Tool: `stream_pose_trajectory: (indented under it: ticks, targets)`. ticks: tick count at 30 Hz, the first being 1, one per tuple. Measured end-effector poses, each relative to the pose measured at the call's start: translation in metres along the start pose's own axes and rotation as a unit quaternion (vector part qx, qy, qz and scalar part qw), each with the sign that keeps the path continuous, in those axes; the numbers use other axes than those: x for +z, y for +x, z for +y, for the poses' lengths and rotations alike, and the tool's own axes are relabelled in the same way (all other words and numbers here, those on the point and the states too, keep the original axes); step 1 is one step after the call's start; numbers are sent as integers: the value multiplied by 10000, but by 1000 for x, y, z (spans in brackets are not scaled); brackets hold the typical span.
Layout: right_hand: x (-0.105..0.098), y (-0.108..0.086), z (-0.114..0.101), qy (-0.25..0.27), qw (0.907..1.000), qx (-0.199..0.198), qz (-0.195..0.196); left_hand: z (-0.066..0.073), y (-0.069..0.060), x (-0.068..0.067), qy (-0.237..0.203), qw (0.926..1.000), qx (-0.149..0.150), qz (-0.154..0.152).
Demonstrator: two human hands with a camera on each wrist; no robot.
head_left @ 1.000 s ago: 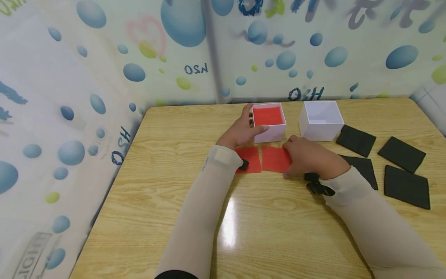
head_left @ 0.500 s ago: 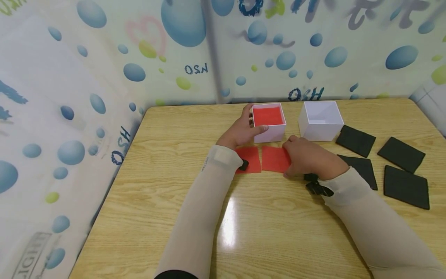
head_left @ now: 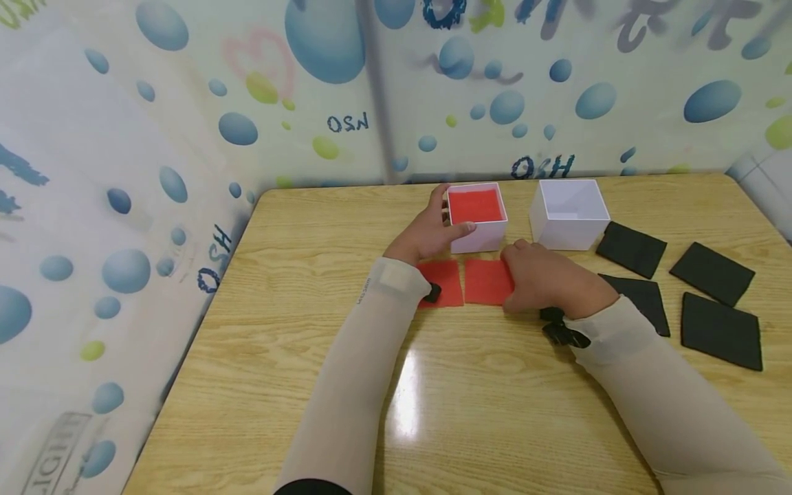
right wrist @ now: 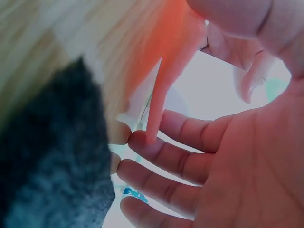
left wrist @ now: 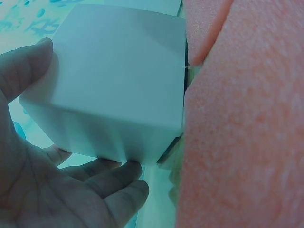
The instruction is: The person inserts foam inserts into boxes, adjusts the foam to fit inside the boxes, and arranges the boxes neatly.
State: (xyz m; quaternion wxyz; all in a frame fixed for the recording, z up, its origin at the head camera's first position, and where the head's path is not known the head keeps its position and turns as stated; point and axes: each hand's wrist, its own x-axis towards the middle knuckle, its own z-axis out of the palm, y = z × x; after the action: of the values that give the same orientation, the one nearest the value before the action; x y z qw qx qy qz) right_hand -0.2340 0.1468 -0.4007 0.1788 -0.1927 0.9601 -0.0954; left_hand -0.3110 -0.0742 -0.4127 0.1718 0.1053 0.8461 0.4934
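Observation:
My left hand (head_left: pixel 425 232) grips a white square box (head_left: pixel 480 239), thumb on its front and fingers at its left side. Red filling (head_left: pixel 475 206) lies inside that box. In the left wrist view, the fingertips touch the box's side wall (left wrist: pixel 118 61). My right hand (head_left: pixel 544 278) holds the right-hand red foam square (head_left: pixel 487 280) at its edges, with the square flat on the table. The right wrist view has the thumb and fingers at opposite edges of this foam (right wrist: pixel 171 71). Another red foam square (head_left: pixel 450 278) lies beside it, partly under my left wrist.
A second white box (head_left: pixel 569 230) stands to the right, with no contents visible. Several black foam squares (head_left: pixel 722 331) lie on the table at the right, one partly behind my right wrist. A patterned wall covering (head_left: pixel 421 103) rises behind the wooden table (head_left: pixel 278 309).
My right hand has shifted very slightly left. The left hand, boxes and foam squares stay in place.

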Motion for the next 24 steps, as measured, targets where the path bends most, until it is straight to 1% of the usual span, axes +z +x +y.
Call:
stream_pose_trajectory:
  ticks: [7, 11, 16, 20, 24]
  targets:
    - [-3, -1, 3, 286, 9996, -53, -1, 0, 0, 0, 59, 10000, -4, -2]
    - [-4, 0, 4, 334, 9994, -41, -26, -1, 1, 0, 39, 10000, 27, -10]
    - [-6, 0, 6, 524, 9986, -17, -69, -2, 1, -1, -24, 10000, 63, -22]
    - [-7, 1, 10, 905, 9958, -126, -99, -3, 1, 0, -50, 9999, 128, -18]
    - [-10, 1, 14, 1420, 9895, -238, -127, -3, 1, 0, -43, 9998, 198, 4]
